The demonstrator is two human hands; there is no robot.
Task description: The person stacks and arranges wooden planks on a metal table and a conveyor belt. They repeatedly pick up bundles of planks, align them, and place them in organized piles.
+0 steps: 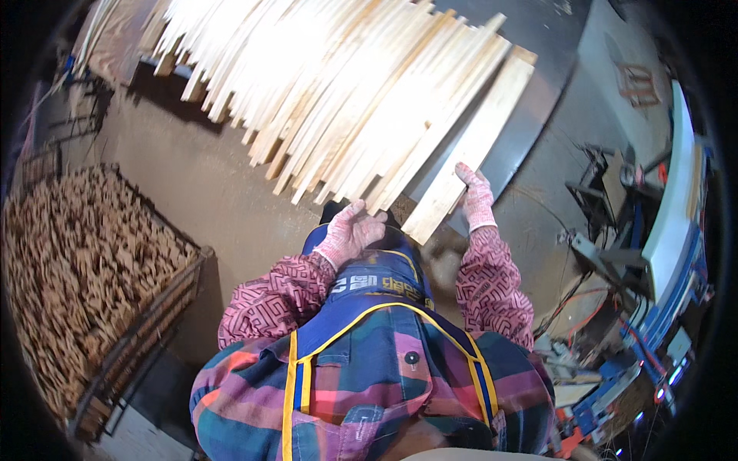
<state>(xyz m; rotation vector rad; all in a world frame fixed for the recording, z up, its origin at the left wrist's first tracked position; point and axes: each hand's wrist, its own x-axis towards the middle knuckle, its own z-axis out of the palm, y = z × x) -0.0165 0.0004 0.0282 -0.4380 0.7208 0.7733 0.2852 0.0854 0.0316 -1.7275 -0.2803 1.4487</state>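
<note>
My right hand (477,197), in a pink-and-white knit glove, is closed on the long edge of a wide pale wooden board (470,156), with the thumb on top. This board lies slanted at the right end of a row of wooden strips (338,115), a narrow gap between them. My left hand (352,232), gloved alike, is beside the near ends of the strips. Its thumb stands apart from its half-bent fingers, and nothing shows in it. Bright glare washes out the middle of the strips.
Under the strips is a dark smooth tabletop (538,115). A large metal-framed bin (201,257) heaped with short wood offcuts (92,276) stands to the left. Machinery with a long pale rail (667,238) and loose cables is on the right.
</note>
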